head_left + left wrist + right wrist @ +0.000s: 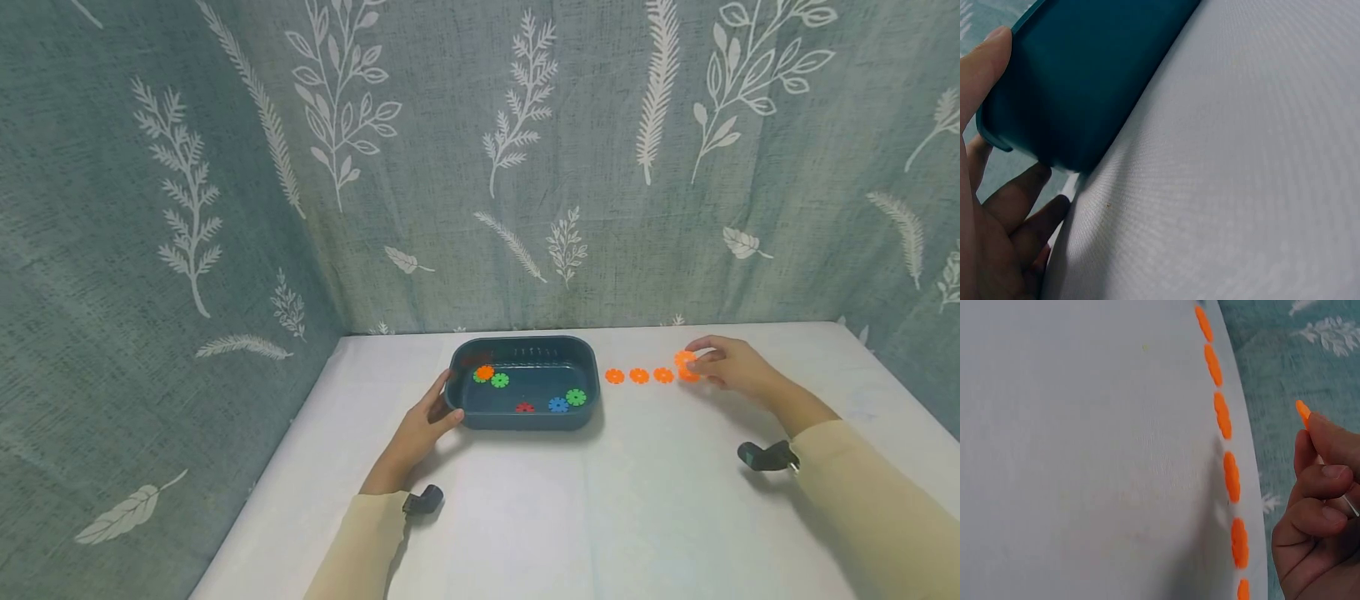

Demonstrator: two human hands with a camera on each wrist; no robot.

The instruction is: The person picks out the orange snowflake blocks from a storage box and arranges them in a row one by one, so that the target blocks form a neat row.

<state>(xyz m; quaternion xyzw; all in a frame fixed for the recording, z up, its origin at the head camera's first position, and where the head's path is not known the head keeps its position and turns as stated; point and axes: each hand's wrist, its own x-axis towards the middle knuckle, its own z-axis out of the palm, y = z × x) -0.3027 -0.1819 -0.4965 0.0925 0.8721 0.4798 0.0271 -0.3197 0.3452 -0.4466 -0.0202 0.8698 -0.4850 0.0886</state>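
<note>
My left hand point(420, 427) holds the left end of a dark teal plastic tray point(525, 422), its thumb at the rim and its fingers around the end wall. My right hand point(733, 368) pinches an orange notched disc point(1302, 412) between thumb and forefinger, raised above the table. Below it runs a row of flat orange discs point(639, 376) to the tray's right; the right wrist view shows more of them, partly hidden by the hand in the head view. Inside the tray lie an orange disc point(486, 372), several green discs point(576, 397), a blue disc point(558, 405) and a red disc point(524, 407).
The white table point(525, 517) ends at a patterned grey-green cloth point(450, 250) behind and at both sides. Close behind the disc row is the table's back edge. A black device point(767, 456) is strapped at the right wrist, another point(423, 500) at the left.
</note>
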